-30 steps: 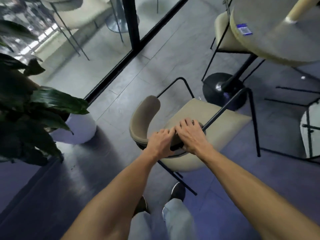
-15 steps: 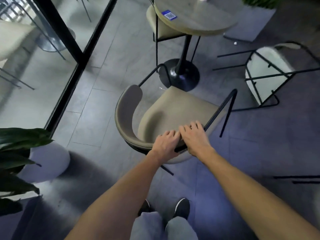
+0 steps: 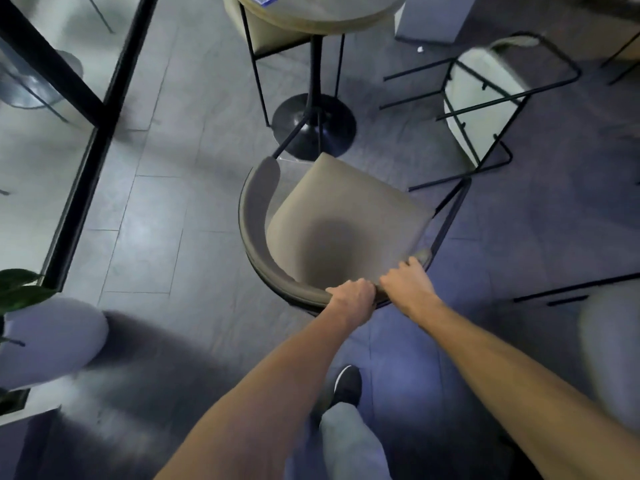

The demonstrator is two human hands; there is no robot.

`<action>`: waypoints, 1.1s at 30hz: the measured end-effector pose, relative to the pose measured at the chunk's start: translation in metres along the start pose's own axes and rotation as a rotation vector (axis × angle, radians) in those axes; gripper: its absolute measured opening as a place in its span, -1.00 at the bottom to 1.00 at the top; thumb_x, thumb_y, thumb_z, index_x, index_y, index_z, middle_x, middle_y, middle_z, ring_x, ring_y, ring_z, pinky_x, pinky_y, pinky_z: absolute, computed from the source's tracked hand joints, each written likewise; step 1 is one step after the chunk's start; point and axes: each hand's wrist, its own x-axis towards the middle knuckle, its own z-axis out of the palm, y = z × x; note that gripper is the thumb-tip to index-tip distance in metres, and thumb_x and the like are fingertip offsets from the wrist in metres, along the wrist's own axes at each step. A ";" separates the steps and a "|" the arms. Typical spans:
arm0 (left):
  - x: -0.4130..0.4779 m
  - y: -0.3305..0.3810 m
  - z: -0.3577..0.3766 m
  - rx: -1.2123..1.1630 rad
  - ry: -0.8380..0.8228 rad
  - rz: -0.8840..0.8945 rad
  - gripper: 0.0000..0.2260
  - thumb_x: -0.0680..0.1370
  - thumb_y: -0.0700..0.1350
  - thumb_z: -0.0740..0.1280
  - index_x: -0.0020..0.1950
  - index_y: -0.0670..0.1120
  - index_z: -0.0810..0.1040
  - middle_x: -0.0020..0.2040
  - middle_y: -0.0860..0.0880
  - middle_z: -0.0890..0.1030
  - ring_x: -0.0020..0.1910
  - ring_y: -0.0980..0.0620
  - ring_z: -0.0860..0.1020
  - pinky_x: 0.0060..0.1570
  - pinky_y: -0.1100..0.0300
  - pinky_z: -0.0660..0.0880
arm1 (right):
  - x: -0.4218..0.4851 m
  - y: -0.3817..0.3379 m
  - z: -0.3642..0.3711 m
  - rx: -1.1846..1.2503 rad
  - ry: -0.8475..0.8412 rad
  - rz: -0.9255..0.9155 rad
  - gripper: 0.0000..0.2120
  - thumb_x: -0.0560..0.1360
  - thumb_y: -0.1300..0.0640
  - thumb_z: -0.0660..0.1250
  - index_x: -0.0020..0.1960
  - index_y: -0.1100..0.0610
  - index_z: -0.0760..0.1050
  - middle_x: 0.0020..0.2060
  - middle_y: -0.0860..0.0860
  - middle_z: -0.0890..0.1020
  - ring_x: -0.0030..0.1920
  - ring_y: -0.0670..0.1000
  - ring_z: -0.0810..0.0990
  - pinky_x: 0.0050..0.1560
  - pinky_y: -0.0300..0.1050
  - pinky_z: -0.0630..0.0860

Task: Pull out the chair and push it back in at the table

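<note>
Beige chair [image 3: 339, 216] backrest hides both hands' fingertips; tabletop [image 3: 322, 12] cropped.

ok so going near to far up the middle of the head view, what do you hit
shoe → left hand and right hand, both gripping the chair backrest → chair seat → table's black round base → round tabletop

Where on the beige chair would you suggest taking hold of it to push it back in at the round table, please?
Grip the curved backrest rim of the chair from behind, on the person's side. It wraps the seat's rear, faces away from the table, and gives a graspable edge. The left hand and right hand already close on it there, side by side.
</note>
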 end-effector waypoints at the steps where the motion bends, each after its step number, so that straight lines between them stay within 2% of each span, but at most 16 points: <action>1: 0.002 0.010 0.004 0.019 -0.011 -0.006 -0.73 0.62 -0.14 0.25 0.32 -0.13 0.48 0.26 -0.10 0.51 0.29 -0.21 0.52 0.17 -0.38 0.43 | -0.003 0.004 0.010 0.007 -0.004 0.015 -0.77 0.58 0.19 0.22 0.12 0.02 0.59 0.11 0.02 0.67 0.20 0.13 0.56 0.20 0.02 0.34; 7: 0.009 0.043 0.019 0.078 -0.010 -0.047 -0.71 0.62 -0.16 0.27 0.34 -0.12 0.45 0.27 -0.07 0.53 0.30 -0.17 0.52 0.20 -0.37 0.40 | -0.013 0.016 0.048 0.041 0.055 0.044 -0.78 0.55 0.21 0.25 0.14 0.04 0.59 0.10 0.03 0.66 0.18 0.15 0.56 0.20 0.05 0.36; 9: 0.008 0.041 0.022 0.079 0.019 -0.043 -0.72 0.60 -0.11 0.28 0.31 -0.11 0.46 0.24 -0.08 0.56 0.25 -0.18 0.56 0.18 -0.27 0.46 | -0.015 0.017 0.048 0.031 0.065 0.042 -0.77 0.57 0.20 0.23 0.16 0.05 0.57 0.12 0.06 0.65 0.20 0.17 0.55 0.23 0.08 0.35; 11: 0.008 0.032 0.020 0.087 0.045 -0.011 -0.71 0.58 -0.02 0.29 0.27 -0.10 0.46 0.20 -0.09 0.58 0.21 -0.19 0.58 0.12 -0.08 0.50 | -0.014 0.015 0.045 0.043 0.059 0.027 -0.75 0.57 0.20 0.23 0.21 0.08 0.54 0.16 0.09 0.63 0.24 0.18 0.52 0.26 0.09 0.33; 14: 0.002 0.008 0.008 0.138 0.009 0.060 -0.58 0.53 0.14 0.34 0.28 -0.07 0.45 0.21 -0.08 0.58 0.21 -0.16 0.59 0.07 0.01 0.49 | -0.014 0.003 0.036 0.129 0.037 -0.035 -0.69 0.52 0.20 0.29 0.27 0.10 0.46 0.21 0.08 0.58 0.26 0.17 0.50 0.24 0.08 0.36; 18: -0.010 -0.039 -0.017 0.331 -0.093 0.065 -0.49 0.44 0.23 0.41 0.28 -0.03 0.50 0.21 -0.07 0.59 0.19 -0.14 0.60 0.06 0.01 0.49 | -0.009 -0.031 0.027 0.265 0.048 -0.062 -0.62 0.50 0.20 0.34 0.29 0.13 0.39 0.23 0.10 0.56 0.26 0.17 0.50 0.20 0.05 0.40; 20: -0.010 -0.065 -0.028 0.443 -0.144 0.051 -0.45 0.43 0.25 0.42 0.31 -0.02 0.50 0.24 -0.06 0.58 0.22 -0.12 0.58 0.14 -0.01 0.47 | -0.006 -0.050 0.025 0.314 0.060 -0.026 -0.61 0.50 0.20 0.34 0.30 0.15 0.38 0.23 0.13 0.56 0.25 0.18 0.51 0.20 0.05 0.41; 24: -0.010 -0.112 -0.037 0.579 -0.166 0.035 -0.42 0.44 0.37 0.32 0.34 0.08 0.48 0.22 -0.04 0.60 0.23 -0.12 0.55 0.32 -0.11 0.29 | 0.000 -0.077 0.022 0.412 0.083 0.017 -0.59 0.50 0.20 0.35 0.31 0.15 0.35 0.21 0.15 0.57 0.24 0.20 0.52 0.20 0.07 0.41; 29: -0.014 -0.117 -0.029 0.575 -0.106 0.060 -0.45 0.44 0.43 0.27 0.23 0.08 0.55 0.10 -0.01 0.63 0.11 -0.06 0.57 0.21 -0.09 0.29 | 0.007 -0.080 0.023 0.459 0.098 0.036 -0.63 0.52 0.31 0.20 0.28 0.03 0.41 0.19 0.05 0.61 0.22 0.18 0.53 0.16 0.06 0.38; 33: -0.015 -0.114 -0.033 0.613 -0.080 0.070 -0.41 0.45 0.45 0.25 0.26 0.05 0.55 0.11 -0.04 0.62 0.09 -0.09 0.58 0.19 -0.14 0.35 | 0.011 -0.080 0.024 0.449 0.110 0.069 -0.65 0.51 0.28 0.23 0.24 -0.01 0.44 0.16 0.01 0.62 0.19 0.15 0.56 0.13 0.04 0.38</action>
